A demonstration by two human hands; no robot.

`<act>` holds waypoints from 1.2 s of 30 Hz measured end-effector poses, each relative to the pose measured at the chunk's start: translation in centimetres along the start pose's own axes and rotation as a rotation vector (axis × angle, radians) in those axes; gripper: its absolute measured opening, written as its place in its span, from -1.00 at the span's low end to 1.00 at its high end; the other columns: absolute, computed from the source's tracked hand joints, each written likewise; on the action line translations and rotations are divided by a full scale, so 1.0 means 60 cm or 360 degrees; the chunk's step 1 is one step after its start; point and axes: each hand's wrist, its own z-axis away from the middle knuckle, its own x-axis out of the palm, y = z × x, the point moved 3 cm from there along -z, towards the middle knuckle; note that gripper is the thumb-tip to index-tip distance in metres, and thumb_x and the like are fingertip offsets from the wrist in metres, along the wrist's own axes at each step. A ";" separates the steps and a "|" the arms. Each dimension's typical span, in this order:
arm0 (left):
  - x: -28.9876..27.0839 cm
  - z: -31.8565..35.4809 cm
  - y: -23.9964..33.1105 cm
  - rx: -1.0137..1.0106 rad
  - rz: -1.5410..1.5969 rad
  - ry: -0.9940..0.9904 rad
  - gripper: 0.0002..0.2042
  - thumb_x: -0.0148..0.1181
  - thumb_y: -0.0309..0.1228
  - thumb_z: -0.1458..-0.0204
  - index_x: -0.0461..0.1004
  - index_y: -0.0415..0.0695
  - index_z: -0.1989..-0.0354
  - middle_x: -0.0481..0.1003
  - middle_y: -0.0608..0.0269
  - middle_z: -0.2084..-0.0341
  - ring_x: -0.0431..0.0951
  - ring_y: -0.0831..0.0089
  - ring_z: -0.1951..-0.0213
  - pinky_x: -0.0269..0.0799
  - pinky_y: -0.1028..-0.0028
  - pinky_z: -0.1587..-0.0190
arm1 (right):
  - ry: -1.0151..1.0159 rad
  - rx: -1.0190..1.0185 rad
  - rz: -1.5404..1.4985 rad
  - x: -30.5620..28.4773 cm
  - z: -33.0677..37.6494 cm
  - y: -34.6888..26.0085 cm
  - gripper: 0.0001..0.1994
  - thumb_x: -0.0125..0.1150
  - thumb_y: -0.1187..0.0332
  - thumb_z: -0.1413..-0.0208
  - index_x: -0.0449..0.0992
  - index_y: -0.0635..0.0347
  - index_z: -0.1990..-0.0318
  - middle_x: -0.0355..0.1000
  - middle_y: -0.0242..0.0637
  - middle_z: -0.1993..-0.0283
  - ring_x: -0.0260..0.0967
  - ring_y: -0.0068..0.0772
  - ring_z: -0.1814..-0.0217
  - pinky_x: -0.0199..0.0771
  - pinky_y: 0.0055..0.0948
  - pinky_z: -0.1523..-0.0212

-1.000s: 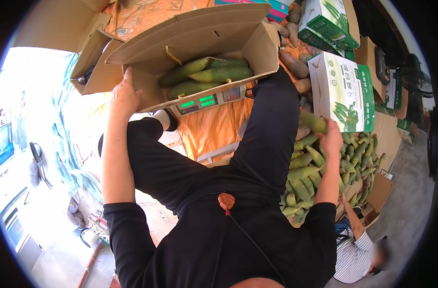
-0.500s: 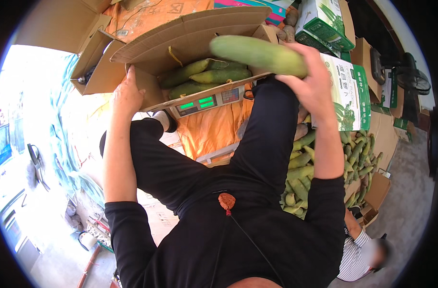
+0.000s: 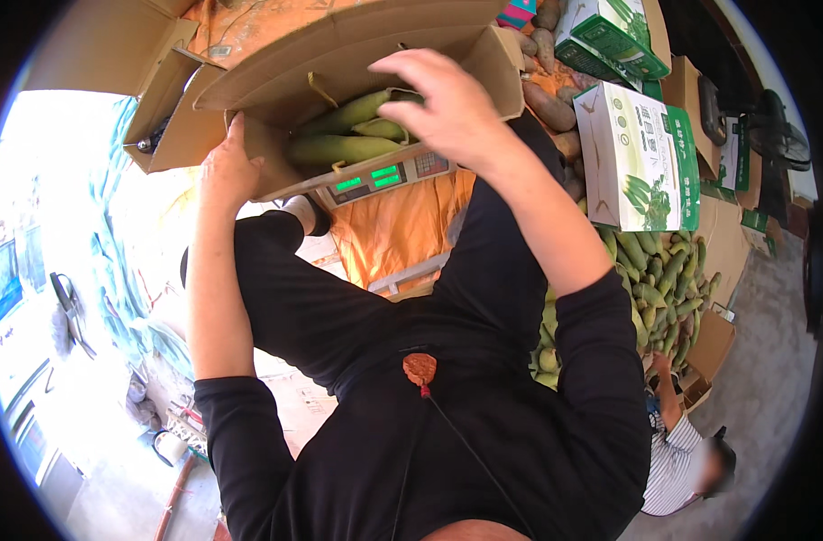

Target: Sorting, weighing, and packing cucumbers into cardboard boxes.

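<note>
An open cardboard box (image 3: 511, 72) stands on a digital scale (image 3: 404, 173) in front of my knees. Several long green radishes (image 3: 339, 149) lie inside it, partly covered by my right hand. My left hand (image 3: 231, 167) grips the box's near left corner, its index finger stretched up along the edge. Over the right half of the box reaches my right hand (image 3: 452, 113), fingers spread and nothing visible in them. Yellow cord loops (image 3: 320, 87) hang from the box walls.
At my right lies a large heap of green radishes (image 3: 664, 288), with brown roots (image 3: 548, 108) above it. A printed green-and-white carton (image 3: 632, 162) leans there. A person in a striped shirt (image 3: 673, 469) works at the lower right. Orange sheeting (image 3: 375, 243) covers the floor ahead.
My right hand has moved left over the box and no longer holds the green radish it carried. My left hand stays on the box corner.
</note>
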 end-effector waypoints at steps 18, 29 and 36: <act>0.000 0.002 -0.016 -0.0020 0.0207 0.0096 -0.34 0.20 -0.41 0.12 0.11 -0.04 -0.24 0.41 -0.10 0.06 0.41 0.05 0.00 0.28 0.24 -0.06 | 0.0793 0.1357 -0.0296 -0.113 0.472 0.292 -0.85 0.14 0.51 -0.02 0.50 0.26 0.22 0.47 -0.38 0.35 0.38 -0.61 0.32 0.38 -0.59 0.26; 0.006 -0.010 -0.023 0.0050 0.0195 0.0018 -0.30 0.16 -0.45 0.11 0.02 -0.02 -0.27 0.33 -0.18 -0.03 0.36 0.00 -0.06 0.27 0.24 -0.08 | -0.0509 0.1794 0.0674 0.070 0.651 0.349 -0.70 0.17 0.31 0.09 0.50 0.03 0.12 0.46 -0.13 0.17 0.41 -0.16 0.10 0.41 -0.21 0.10; 0.022 -0.015 -0.010 0.0085 0.0215 0.0017 -0.31 0.11 -0.48 0.08 -0.01 0.01 -0.29 0.24 -0.09 -0.13 0.30 0.03 -0.12 0.23 0.25 -0.12 | -0.0927 0.2070 0.1106 0.033 0.686 0.331 -0.68 0.16 0.32 0.07 0.40 -0.01 0.09 0.32 -0.30 0.02 0.22 -0.24 -0.09 0.34 -0.14 0.07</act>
